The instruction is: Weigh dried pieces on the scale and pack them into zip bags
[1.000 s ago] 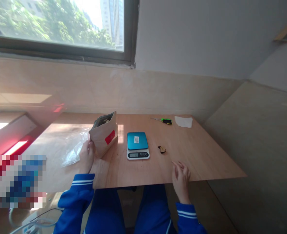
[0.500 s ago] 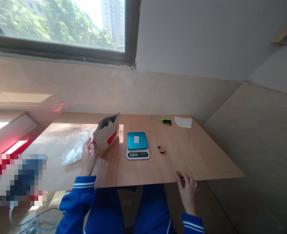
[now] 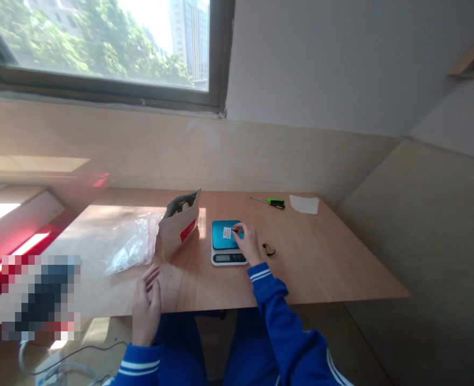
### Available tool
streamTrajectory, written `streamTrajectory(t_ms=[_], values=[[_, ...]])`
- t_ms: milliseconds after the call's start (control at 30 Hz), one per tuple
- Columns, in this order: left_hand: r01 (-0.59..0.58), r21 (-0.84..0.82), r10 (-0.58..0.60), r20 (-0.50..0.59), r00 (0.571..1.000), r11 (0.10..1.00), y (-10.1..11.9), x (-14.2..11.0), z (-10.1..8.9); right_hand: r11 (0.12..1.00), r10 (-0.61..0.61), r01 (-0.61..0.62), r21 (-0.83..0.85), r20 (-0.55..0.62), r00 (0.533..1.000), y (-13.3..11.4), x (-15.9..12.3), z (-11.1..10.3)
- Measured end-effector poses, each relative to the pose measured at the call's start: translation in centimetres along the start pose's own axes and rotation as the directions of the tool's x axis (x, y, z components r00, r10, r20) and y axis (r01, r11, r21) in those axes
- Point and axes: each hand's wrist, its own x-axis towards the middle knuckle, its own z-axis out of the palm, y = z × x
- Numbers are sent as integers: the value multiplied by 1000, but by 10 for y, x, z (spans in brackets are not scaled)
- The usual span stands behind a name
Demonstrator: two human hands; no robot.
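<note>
Over the blue plate of a kitchen scale, my right hand pinches a small dark-edged slice that looks like dried mushroom. I cannot tell whether the slice touches the plate. A similar pale mushroom slice with a dark rim lies on the table, right of the scale. My left hand is open and holds nothing, near the table's front edge. Just beyond it stands an open paper pouch with a red label and pale pieces inside.
A clear plastic bag lies left of the pouch on the wooden table. Farther back are a green-and-black screwdriver and a piece of white paper. A pixelated patch covers something at the left edge.
My right hand has carried the slice from the table's front edge leftward and forward to the scale. My left hand has let go of the pouch and drawn back toward me.
</note>
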Motion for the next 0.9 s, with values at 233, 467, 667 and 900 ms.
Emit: streamTrajectory(t_ms=[233, 467, 667, 900], values=[[120, 104, -119, -19, 993, 987, -22, -26, -34, 999, -39, 41, -25, 73, 997, 6, -5, 10], [202, 102, -211, 91, 973, 974, -48, -12, -31, 985, 82, -127, -120, -327, 941, 85, -105, -23], [161, 328, -164, -19, 986, 931, -36, 10, -4, 970, 167, -222, -99, -392, 904, 112, -139, -25], [121, 520, -112, -49, 992, 845, -42, 6, 10, 962, 168, -233, -144, -363, 917, 105, -135, -20]])
